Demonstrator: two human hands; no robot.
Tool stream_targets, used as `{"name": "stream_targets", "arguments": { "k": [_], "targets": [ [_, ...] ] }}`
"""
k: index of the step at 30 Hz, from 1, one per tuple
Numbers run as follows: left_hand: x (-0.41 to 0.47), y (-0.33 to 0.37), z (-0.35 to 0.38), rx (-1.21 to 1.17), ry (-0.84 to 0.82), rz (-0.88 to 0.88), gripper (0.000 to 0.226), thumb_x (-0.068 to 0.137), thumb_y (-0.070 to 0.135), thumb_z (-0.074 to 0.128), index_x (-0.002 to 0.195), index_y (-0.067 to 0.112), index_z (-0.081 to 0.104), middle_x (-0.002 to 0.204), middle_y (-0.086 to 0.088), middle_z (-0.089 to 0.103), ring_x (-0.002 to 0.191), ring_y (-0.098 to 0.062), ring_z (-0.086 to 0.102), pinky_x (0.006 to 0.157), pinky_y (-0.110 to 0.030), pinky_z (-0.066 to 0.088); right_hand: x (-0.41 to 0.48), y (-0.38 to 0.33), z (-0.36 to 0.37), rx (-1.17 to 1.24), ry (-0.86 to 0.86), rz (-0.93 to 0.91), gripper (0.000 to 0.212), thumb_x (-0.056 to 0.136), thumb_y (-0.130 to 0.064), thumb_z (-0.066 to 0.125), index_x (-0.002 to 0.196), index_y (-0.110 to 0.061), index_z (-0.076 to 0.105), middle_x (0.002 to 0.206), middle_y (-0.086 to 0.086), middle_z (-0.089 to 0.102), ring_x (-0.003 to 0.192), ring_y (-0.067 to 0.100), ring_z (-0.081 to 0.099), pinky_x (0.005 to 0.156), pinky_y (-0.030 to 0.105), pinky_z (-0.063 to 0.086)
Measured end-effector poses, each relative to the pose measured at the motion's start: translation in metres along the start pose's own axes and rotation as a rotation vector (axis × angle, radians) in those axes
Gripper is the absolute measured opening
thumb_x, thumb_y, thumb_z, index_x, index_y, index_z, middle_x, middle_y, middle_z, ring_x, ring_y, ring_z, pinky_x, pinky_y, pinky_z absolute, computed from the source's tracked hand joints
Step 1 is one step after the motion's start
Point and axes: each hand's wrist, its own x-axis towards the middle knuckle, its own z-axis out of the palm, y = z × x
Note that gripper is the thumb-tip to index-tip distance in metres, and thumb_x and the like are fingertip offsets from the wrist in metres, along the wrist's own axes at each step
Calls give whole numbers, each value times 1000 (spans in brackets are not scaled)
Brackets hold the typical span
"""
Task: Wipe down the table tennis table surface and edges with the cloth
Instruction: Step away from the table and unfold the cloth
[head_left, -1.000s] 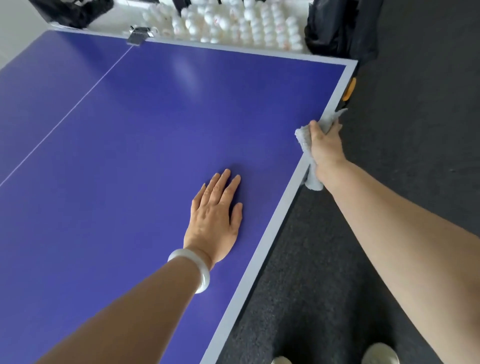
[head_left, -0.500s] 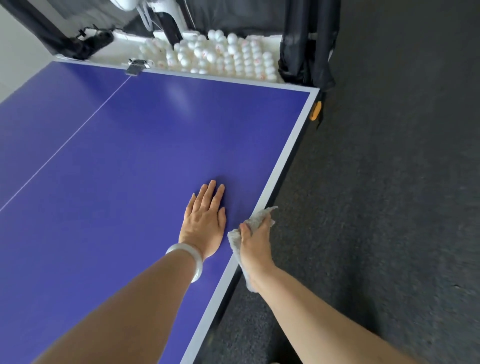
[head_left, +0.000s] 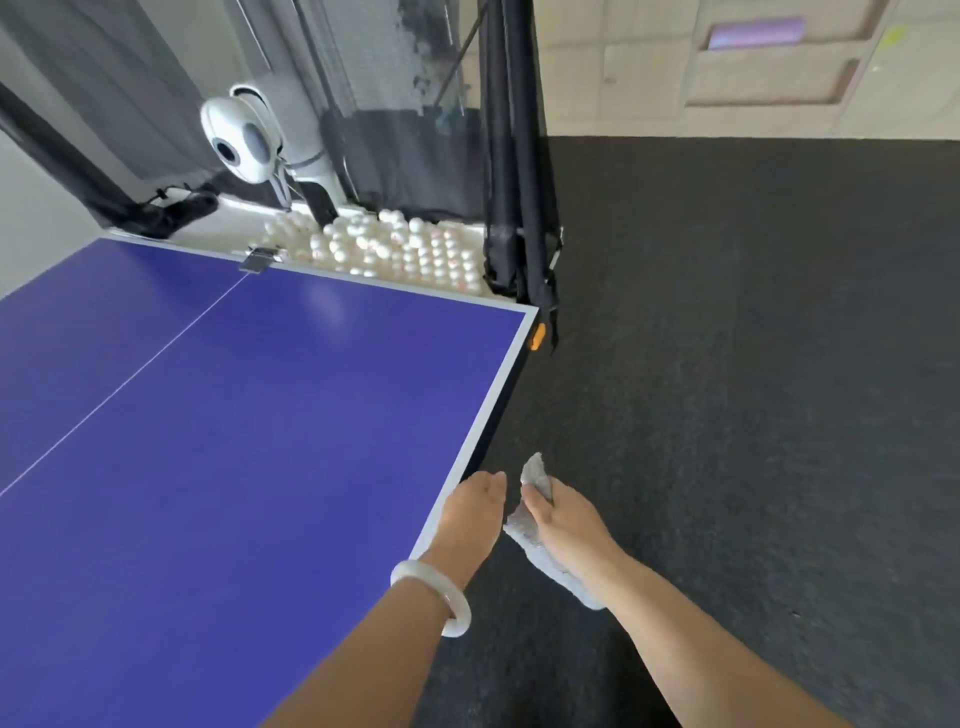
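Grips crumpled cloth (head_left: 536, 478) in right hand (head_left: 566, 525), fingers curled round it, ends poking out above and below the fist. Holds it off the table (head_left: 234, 441), just right of left hand (head_left: 470, 514), over dark floor (head_left: 727, 415). Rests left hand at the white edge, fingers loosely straight, holding nothing; bangle (head_left: 436, 597) on that wrist. Far ahead of both hands, balls (head_left: 405, 249).

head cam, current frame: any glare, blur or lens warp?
Head view: soft glare patch on the table near its far end; white balls nearly blown out; wide-angle lens bows straight lines toward the frame edges; right hand and cloth slightly soft but readable.
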Motion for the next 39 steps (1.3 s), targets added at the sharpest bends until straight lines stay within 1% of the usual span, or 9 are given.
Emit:
{"name": "stream_targets", "arguments": {
  "k": [5,7,10,12,16,22,29,33,39],
  "targets": [
    [-20,88,31,-665,-213,-236,38,94,49,60,103,13,69,89,-6,76,90,-23,72,94,-44,55,-24,-17,-68,-454,-12,-230,63,102,-40,43,155,-41,10,159,-12,23,139,16,39,113,47,35],
    [-24,109,42,-783,-227,-173,35,95,42,61,113,13,67,100,-8,75,97,-24,72,94,-45,55,-33,-18,-96,-471,-71,-276,78,101,-33,50,156,-40,-5,164,-18,4,149,7,16,119,36,15],
    [-24,137,57,-905,-200,-111,30,103,30,50,119,10,66,109,-11,74,105,-27,69,98,-47,53,-42,-17,-149,58,-148,-249,75,98,-20,58,156,-36,14,153,-19,31,133,-13,35,102,6,28],
    [-19,159,72,-876,-207,-99,32,105,30,45,118,10,66,109,-12,73,106,-28,69,98,-52,52,-47,-15,-187,270,17,-228,52,100,-17,54,146,-36,39,140,-16,52,117,-13,52,89,8,42],
    [-8,206,109,-747,-262,-30,36,106,33,42,119,10,66,110,-11,73,106,-28,68,97,-54,51,-42,-3,-242,105,261,-198,44,95,-7,59,136,-21,51,131,-4,61,110,8,61,94,22,46],
    [16,258,155,-723,-321,-12,35,106,32,42,120,10,64,109,-10,74,105,-27,69,100,-52,50,-16,19,-301,-219,427,2,24,91,-39,66,100,-20,55,100,-5,63,88,14,60,76,30,46],
    [105,316,162,-609,-59,-35,32,103,36,47,112,10,63,104,-11,70,98,-31,67,91,-50,55,57,-9,-372,-453,537,-70,38,92,-38,65,71,-24,36,80,-6,43,64,9,40,56,28,31],
    [174,366,155,-563,34,14,32,104,38,43,116,12,58,105,-10,66,100,-31,64,94,-50,52,106,-30,-433,-293,430,31,35,92,-38,65,66,-20,49,64,-7,55,53,7,50,50,22,40],
    [250,471,165,-630,-291,178,25,104,34,46,95,19,64,87,-3,75,82,-20,73,70,-33,58,187,-73,-497,200,364,82,44,96,-48,58,104,-4,57,95,11,64,78,21,61,76,36,55]
  ]
}}
